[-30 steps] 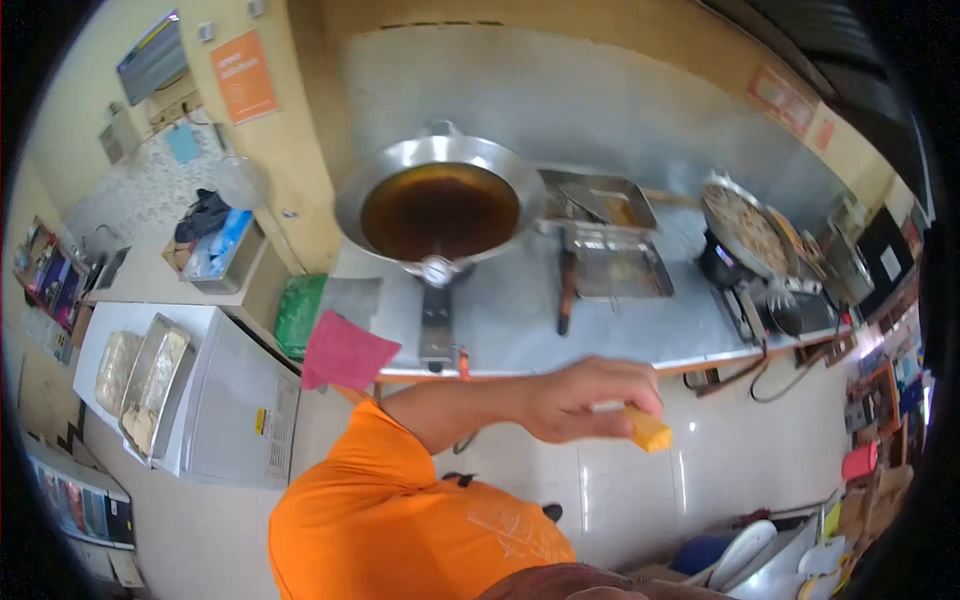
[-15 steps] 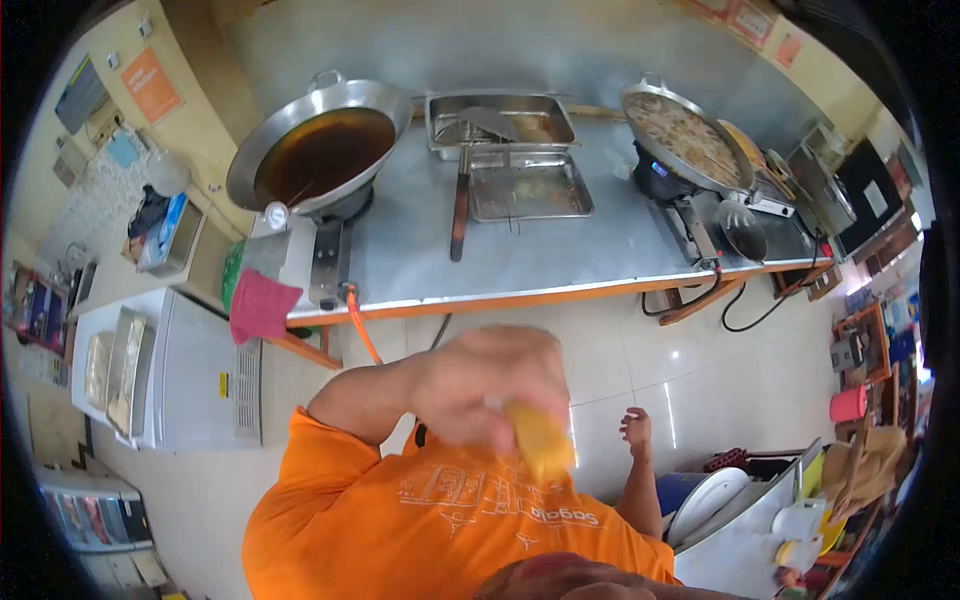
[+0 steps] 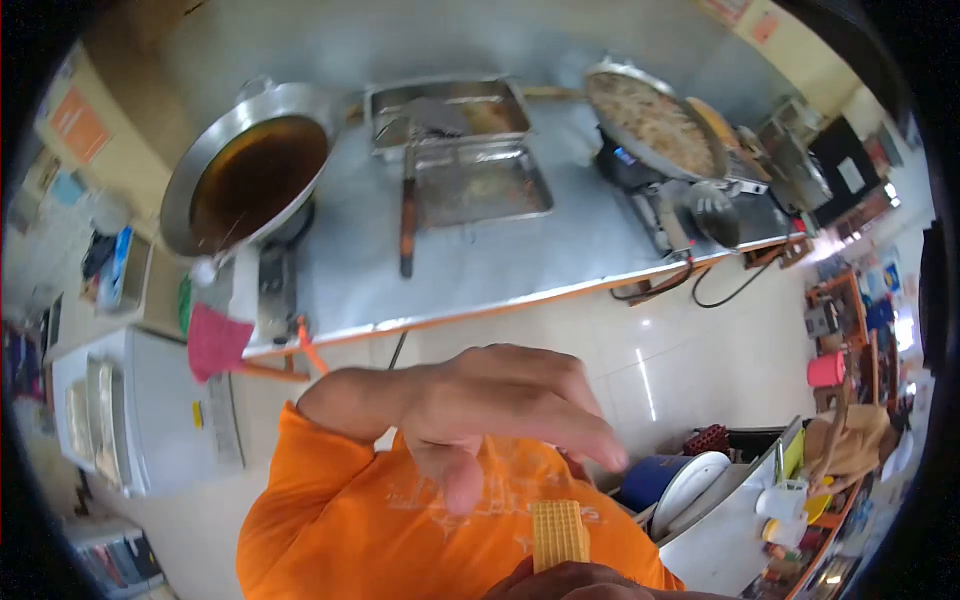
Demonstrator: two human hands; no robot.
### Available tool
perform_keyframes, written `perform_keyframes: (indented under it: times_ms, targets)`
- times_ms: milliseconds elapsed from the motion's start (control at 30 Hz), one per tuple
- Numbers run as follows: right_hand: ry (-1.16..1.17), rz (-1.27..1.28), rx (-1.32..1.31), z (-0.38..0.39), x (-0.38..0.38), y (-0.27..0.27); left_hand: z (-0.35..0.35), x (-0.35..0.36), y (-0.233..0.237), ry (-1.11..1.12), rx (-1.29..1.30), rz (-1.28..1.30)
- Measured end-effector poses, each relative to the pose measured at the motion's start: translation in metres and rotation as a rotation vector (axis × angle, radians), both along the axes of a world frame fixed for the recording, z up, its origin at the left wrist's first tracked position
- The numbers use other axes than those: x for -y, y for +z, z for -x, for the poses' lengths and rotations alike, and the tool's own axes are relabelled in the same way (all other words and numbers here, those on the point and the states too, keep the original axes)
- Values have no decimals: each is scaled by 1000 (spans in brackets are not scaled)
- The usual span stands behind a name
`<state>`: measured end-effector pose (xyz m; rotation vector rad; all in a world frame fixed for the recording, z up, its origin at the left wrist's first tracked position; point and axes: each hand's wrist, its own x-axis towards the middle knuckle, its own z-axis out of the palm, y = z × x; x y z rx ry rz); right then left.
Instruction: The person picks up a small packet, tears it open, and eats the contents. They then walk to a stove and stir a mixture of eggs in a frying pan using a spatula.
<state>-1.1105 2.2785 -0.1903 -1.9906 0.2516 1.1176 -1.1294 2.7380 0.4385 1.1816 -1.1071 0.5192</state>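
My left hand [image 3: 515, 410] is in front of my orange shirt [image 3: 340, 520], palm down, with thumb and fingers apart and nothing between them. Below it a yellow wafer with a grid pattern [image 3: 560, 533] stands out from the bottom edge. Its lower end meets blurred skin there, which appears to be my mouth rather than a hand. Of my right hand only a possible sliver of skin [image 3: 578, 468] shows beneath my left fingers, too little to read its fingers.
On the metal table [image 3: 350, 290] are a wok of dark liquid [image 3: 258, 180], two metal trays [image 3: 485, 190] with a wooden-handled tool [image 3: 408, 225], and a full wok [image 3: 655, 125] on a burner. A pink cloth [image 3: 217, 342] hangs at the left corner. Dishes [image 3: 690, 490] stand lower right.
My left hand has let go of the wafer, which is now lower, at the bottom edge. My right hand, seen hanging at my side before, is now mostly hidden. The view has shifted.
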Motion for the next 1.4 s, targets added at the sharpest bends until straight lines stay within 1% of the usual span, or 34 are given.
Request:
perform_keyframes:
  times_ms: [33, 100, 133, 167, 233, 267, 300, 333, 367, 400, 433, 467, 500, 533, 600, 667, 800, 833, 967, 1067, 1167, 1200, 1267, 1300, 1333, 1367, 1400]
  targets:
    - [48, 81, 67, 8, 15, -23, -8, -9, -6, 11, -27, -19]
    - [-80, 38, 6, -11, 7, 21, -18, -30, -13, 19, -117, -75]
    - [-143, 26, -46, -1, 7, 47, -21, -38, -18, 18, -157, -76]
    - [-189, -47, -103, -7, 9, 48, -25, -47, -25, 20, -199, -80]
    - [-331, -50, -28, -25, -11, 65, -37, -67, -41, 46, -250, -112]
    - [-316, -58, 96, -38, -36, 95, -41, -77, -52, 73, -306, -145]
    - [-380, -151, 76, -62, -60, 117, -45, -85, -66, 107, -357, -179]
    - [-354, -57, 150, -87, -87, 126, -48, -89, -82, 148, -417, -211]
    - [-258, -177, 215, -129, -141, 175, -50, -92, -115, 184, -606, -139]
    - [-204, -187, 254, -152, -168, 188, -49, -91, -150, 222, -781, -61]
    - [-130, -258, 262, -177, -183, 176, -51, -93, -170, 323, -889, -69]
    - [-161, -325, 224, -188, -223, 210, -53, -94, -189, 423, -1005, -72]
    - [-26, -345, 147, -198, -251, 227, -52, -100, -214, 526, -1056, 6]
    - [113, -365, 64, -210, -273, 233, -46, -107, -237, 636, -1107, 88]
    - [470, -326, 152, -229, -297, 221, -26, -115, -266, 946, -1181, 116]
    - [629, -289, 229, -258, -303, 198, -1, -105, -287, 1223, -1283, 308]
    - [1047, -318, 307, -300, -295, 139, 66, -54, -349, 1540, -1487, 467]
    - [1168, -165, 158, -309, -300, 144, 78, -36, -357, 1592, -1539, 489]
    - [1586, -27, 188, -326, -308, 126, 131, 55, -408, 1848, -1763, 611]
    - [1640, -10, 151, -315, -325, 130, 160, 134, -424, 1813, -1837, 859]
    - [1641, -14, 165, -286, -341, 134, 193, 201, -459, 1829, -1943, 955]
    - [1623, -11, 174, -275, -337, 137, 201, 218, -461, 1793, -1982, 980]
    - [1648, -52, 221, -257, -328, 126, 211, 232, -472, 1731, -2027, 1028]
    - [1661, -27, 253, -242, -323, 131, 217, 241, -480, 1746, -2061, 865]
    - [1690, -46, 261, -224, -316, 128, 218, 247, -481, 1656, -2134, 706]
    - [1815, -114, 180, -206, -307, 138, 214, 247, -474, 1576, -2193, 551]
    - [1768, -285, 4, -199, -285, 111, 204, 239, -445, 1342, -2245, 428]
